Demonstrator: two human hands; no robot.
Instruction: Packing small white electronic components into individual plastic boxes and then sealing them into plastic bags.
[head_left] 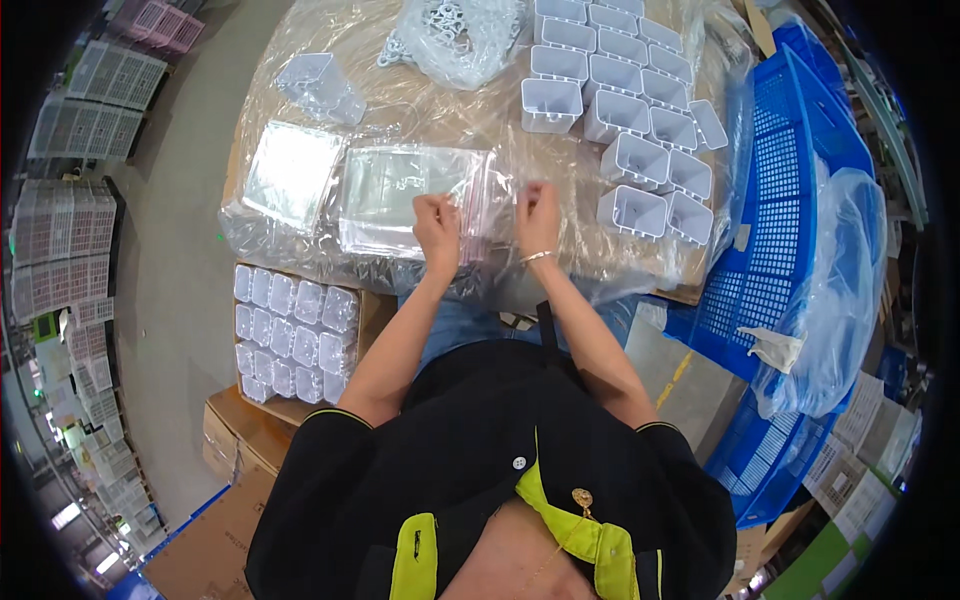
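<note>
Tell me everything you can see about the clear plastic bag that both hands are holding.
The clear plastic bag is thin, see-through and glossy, with a pinkish strip along the end nearest the person. It lies flat at the right end of a stack of similar bags on the plastic-covered table. The left hand pinches one corner of its pink edge and the right hand pinches the other, pulling it between them. Whether it is opened or holds anything cannot be told.
</note>
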